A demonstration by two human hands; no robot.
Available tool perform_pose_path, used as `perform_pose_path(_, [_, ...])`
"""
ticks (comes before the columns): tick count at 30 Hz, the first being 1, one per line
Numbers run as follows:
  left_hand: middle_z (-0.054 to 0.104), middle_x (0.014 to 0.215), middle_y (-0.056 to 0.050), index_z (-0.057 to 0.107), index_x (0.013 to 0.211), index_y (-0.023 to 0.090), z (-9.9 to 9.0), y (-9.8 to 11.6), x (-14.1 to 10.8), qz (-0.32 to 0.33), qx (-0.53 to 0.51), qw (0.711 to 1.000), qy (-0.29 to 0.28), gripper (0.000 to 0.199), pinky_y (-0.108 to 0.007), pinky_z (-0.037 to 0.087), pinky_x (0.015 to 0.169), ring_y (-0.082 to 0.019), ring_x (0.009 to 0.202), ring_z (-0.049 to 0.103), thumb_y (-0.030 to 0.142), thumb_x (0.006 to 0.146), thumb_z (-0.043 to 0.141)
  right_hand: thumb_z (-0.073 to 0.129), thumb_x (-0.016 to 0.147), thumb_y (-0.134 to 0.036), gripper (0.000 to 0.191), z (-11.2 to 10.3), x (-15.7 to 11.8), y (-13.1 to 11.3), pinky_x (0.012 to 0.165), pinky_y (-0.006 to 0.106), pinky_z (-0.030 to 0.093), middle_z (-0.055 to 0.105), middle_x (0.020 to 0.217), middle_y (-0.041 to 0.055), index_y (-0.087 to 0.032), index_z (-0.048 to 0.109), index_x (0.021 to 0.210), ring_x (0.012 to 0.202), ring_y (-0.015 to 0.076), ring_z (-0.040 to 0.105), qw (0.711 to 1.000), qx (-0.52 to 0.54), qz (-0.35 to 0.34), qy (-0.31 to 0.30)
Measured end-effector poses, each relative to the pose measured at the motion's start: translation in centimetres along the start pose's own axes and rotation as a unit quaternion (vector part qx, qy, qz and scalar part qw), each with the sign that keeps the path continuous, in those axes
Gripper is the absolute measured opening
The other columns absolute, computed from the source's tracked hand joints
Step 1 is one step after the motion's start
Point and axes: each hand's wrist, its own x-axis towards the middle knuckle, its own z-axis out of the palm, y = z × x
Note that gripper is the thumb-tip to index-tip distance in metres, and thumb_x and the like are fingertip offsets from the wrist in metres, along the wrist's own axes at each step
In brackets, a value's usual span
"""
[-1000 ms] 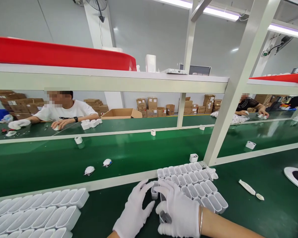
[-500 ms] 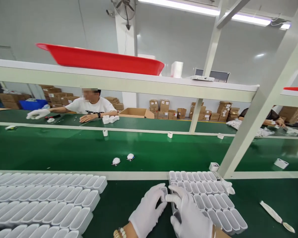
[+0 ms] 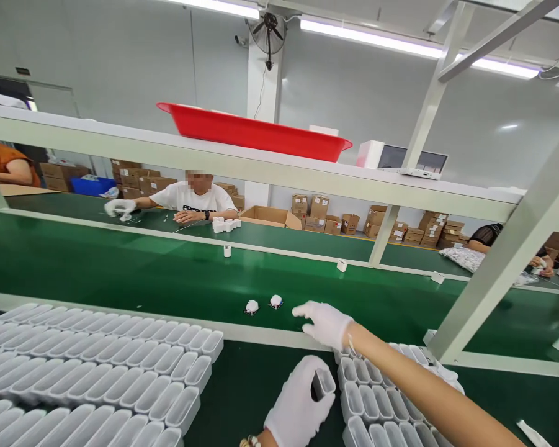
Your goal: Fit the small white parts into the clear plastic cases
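Note:
My left hand (image 3: 298, 403), in a white glove, is closed around one small white plastic housing (image 3: 326, 381) with its opening facing up. My right hand (image 3: 326, 324), also gloved, reaches out over the near edge of the green belt (image 3: 177, 279), fingers stretched and nothing seen in them. Just left of its fingertips lie two small white-topped parts with dark bases: the closer part (image 3: 275, 302) and the farther part (image 3: 251, 307). Under my right forearm stand rows of open white housings (image 3: 370, 403), partly hidden by the arm.
More rows of white housings (image 3: 121, 379) fill the table's left side. A slanted white post (image 3: 488, 267) rises at right, and a shelf (image 3: 260, 162) with a red tray (image 3: 255, 133) crosses above. A co-worker (image 3: 198, 198) sits across the belt.
My right hand has left the housing in my left hand and moved forward over the belt. My left hand still holds the housing. The view has shifted to the left and tilted.

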Motion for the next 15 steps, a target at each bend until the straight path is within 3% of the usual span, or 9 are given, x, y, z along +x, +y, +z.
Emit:
perform_pose_path(4, [0.065,0.107,-0.007,0.058,0.103,0.022,0.1,-0.1,0.3,0.072,-0.126,0.989,0.029,0.032,-0.037,0.054,0.091,-0.021,0.094,0.064,0.012,0.073,0.062,0.061,0.096,-0.035,0.030,0.9,8.4,1.4,0.087,0.041,0.056,0.065,0.116,0.0080,-0.015,0.063,0.117,0.099,0.0206,0.065,0.998,0.042,0.009,-0.037])
perform_pose_path(8, [0.066,0.102,-0.005,0.059,0.101,0.022,0.1,-0.3,0.8,0.081,-0.180,0.980,0.033,0.037,-0.035,0.056,0.088,-0.019,0.088,0.064,0.009,0.067,0.064,0.065,0.094,-0.032,0.024,2.4,12.3,2.4,0.083,0.038,0.057,0.067,0.105,0.0049,-0.014,0.065,0.110,0.090,0.0186,0.066,0.993,0.096,0.010,-0.062])
perform_pose_path(12, [0.070,0.107,-0.007,0.059,0.111,0.021,-0.4,-0.4,0.7,0.057,-0.157,0.985,0.052,0.044,-0.040,0.054,0.095,-0.023,0.095,0.067,0.012,0.069,0.066,0.068,0.091,-0.027,0.017,2.6,11.4,3.6,0.076,0.034,0.058,0.068,0.092,0.0024,-0.013,0.066,0.100,0.081,0.0153,0.066,0.981,0.187,0.022,-0.047])
perform_pose_path(15, [0.070,0.115,-0.009,0.059,0.118,0.021,-0.8,-0.3,0.4,0.039,-0.160,0.984,0.064,0.048,-0.043,0.054,0.098,-0.025,0.105,0.068,0.015,0.071,0.066,0.069,0.088,-0.025,0.022,1.5,7.3,4.9,0.078,0.032,0.057,0.066,0.088,0.0008,-0.011,0.063,0.104,0.082,0.0153,0.067,0.961,0.277,0.024,0.003])
